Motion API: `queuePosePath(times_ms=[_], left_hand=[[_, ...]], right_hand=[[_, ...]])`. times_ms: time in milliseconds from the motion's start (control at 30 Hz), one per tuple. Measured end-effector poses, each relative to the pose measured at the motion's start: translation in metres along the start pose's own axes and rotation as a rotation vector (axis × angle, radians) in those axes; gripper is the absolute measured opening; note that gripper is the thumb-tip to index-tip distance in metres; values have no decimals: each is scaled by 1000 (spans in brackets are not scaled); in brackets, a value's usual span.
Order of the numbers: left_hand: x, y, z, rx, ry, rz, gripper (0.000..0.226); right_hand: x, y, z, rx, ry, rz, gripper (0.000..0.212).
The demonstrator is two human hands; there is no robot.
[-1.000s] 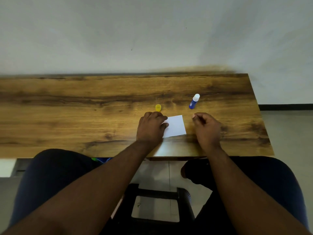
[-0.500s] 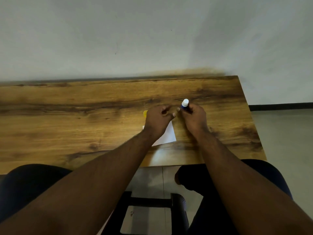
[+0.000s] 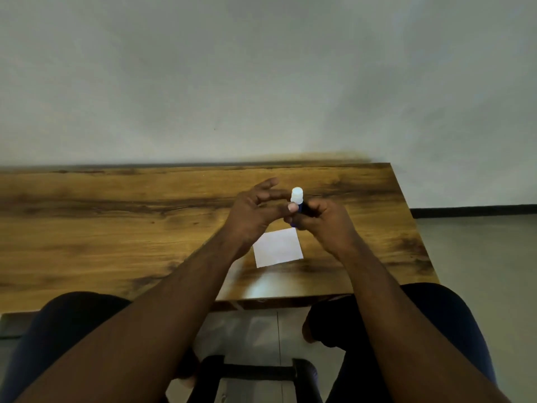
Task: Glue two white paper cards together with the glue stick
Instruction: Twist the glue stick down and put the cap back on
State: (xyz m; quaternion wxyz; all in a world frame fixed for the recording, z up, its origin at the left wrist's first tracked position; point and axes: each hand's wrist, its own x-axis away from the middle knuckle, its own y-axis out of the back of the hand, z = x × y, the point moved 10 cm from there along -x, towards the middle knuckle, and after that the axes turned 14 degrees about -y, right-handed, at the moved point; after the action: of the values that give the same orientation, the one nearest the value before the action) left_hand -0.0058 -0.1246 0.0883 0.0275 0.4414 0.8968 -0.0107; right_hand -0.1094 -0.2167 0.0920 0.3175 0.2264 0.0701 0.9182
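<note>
The blue glue stick with white tip (image 3: 298, 202) is held upright by the right hand (image 3: 325, 222) above the wooden surface (image 3: 116, 228); the left hand (image 3: 255, 212) (fingers loosely spread) touches it. The white paper card (image 3: 278, 247) lies flat just below both hands.

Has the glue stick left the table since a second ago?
Yes. The glue stick is now lifted off the table, held in the right hand above the white card.

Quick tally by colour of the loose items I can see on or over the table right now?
White: 1, the paper card lying flat on the table.
Blue with a white tip: 1, the glue stick held in the right hand, left hand at it.
Total: 2.
</note>
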Motion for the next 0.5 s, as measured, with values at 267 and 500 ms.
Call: queuePosePath(times_ms=[267, 500], left_hand=[[10, 10, -45, 294, -51, -81, 22], [13, -8, -59, 426, 11, 59, 28]], right_hand=[[40, -18, 13, -583, -142, 210, 23], [47, -30, 27, -849, -170, 297, 17]])
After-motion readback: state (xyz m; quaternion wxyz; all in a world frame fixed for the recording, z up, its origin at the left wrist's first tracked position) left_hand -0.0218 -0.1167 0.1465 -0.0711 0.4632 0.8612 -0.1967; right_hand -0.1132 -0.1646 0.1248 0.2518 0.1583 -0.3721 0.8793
